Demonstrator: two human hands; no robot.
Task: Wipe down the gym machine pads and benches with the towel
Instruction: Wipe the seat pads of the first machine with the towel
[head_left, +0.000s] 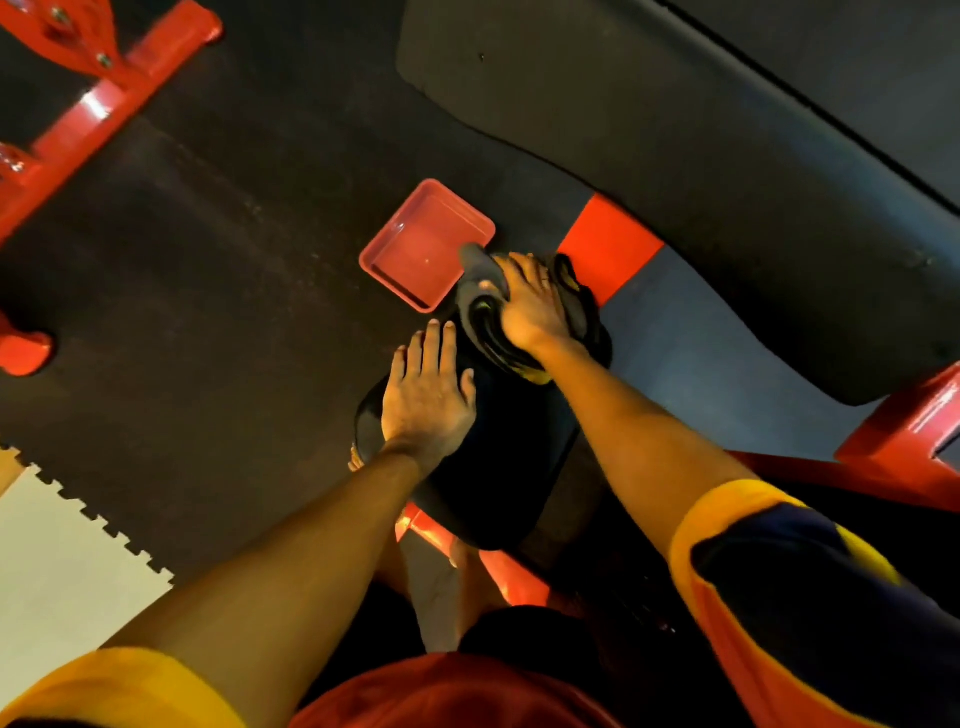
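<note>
Towel (483, 306) bunched on the far end of the small black seat pad (498, 457) — right hand (530, 304) pressing on it.
Right hand lies on top of the dark grey, yellow-edged cloth, fingers spread and barely bent, no pinch visible. Left hand (427, 397) flat on the near part of the same pad — fingers straight, holding nothing. Red tray (415, 244) on the floor just beyond the pad; long black bench pad (701, 171) to the right.

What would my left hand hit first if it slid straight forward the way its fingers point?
Probably the grey towel under the right hand; depth is unclear, and the red tray on the floor lies just beyond.
</note>
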